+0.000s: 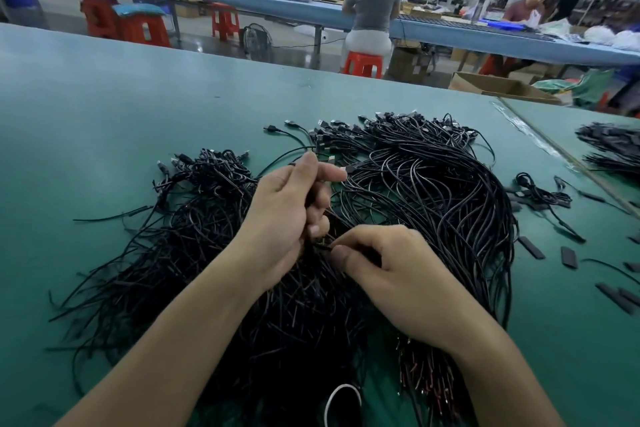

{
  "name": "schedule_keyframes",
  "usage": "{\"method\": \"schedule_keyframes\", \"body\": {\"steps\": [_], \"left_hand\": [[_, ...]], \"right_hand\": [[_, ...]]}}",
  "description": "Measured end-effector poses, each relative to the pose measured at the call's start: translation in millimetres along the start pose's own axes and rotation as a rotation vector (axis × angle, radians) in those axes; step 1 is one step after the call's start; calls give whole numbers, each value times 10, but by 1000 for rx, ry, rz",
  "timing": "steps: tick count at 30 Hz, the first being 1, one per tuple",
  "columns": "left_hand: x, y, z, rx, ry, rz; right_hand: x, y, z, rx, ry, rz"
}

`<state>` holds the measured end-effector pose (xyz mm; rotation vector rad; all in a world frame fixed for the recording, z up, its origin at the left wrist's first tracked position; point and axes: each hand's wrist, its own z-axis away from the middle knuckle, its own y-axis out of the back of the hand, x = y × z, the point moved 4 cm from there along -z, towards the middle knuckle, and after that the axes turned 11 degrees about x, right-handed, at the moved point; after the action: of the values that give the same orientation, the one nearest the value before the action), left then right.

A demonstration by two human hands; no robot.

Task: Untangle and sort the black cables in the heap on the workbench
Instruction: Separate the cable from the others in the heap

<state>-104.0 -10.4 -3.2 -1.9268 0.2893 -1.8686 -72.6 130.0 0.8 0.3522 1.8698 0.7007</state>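
The heap of black cables (433,191) sprawls across the middle of the desk (104,107), directly under both hands. The left hand (287,215) curls round a gathered bunch at its centre, and the right hand (391,274), just beside it, pinches one thin cable end. Bare green matte surface lies open to the left and beyond. To the right, short flat black strips (531,246) lie scattered. The cables are thin and glossy, plug-tipped at the far side.
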Motion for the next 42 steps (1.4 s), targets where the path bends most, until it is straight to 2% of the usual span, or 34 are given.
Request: {"method": "schedule_keyframes", "body": {"steps": [5,8,9,13,15,18,21,24,27,29,32,33,34,36,38,42], "left_hand": [[10,-44,52,6,-307,-447],[72,-58,88,-7,-474,-621],[75,-77,102,-54,-431,-664],[30,-160,231,-302,-29,-768],[47,-168,292,-407,130,-663],[113,-231,351,-549,302,-265],[154,-248,285,-428,323,36],[198,-211,230,-275,281,292],[233,-190,212,-222,234,503],[216,-174,184,-186,96,394],[216,-89,148,32,-322,-209],[215,-92,157,40,-395,-394],[196,-117,175,-11,-382,-522],[114,-158,209,-175,-228,-672],[42,-194,256,-277,-42,-676],[-3,-154,287,-331,208,-707]], "right_hand": [[-126,70,38,-35,58,-32],[-173,176,39,49,126,-105],[-183,223,33,102,145,-132],[-208,342,20,290,206,-217],[-189,366,7,369,198,-291],[-109,362,-6,433,117,-369],[-26,249,-29,328,-10,-279],[-73,75,-17,163,-9,-116],[-139,-47,22,29,1,-30],[-141,-54,51,-33,10,108],[-202,27,90,-24,53,185],[-236,81,95,24,74,166],[-264,143,93,84,91,136],[-274,255,76,181,96,43],[-257,311,57,199,98,-67],[-252,315,30,286,133,-207]]}}
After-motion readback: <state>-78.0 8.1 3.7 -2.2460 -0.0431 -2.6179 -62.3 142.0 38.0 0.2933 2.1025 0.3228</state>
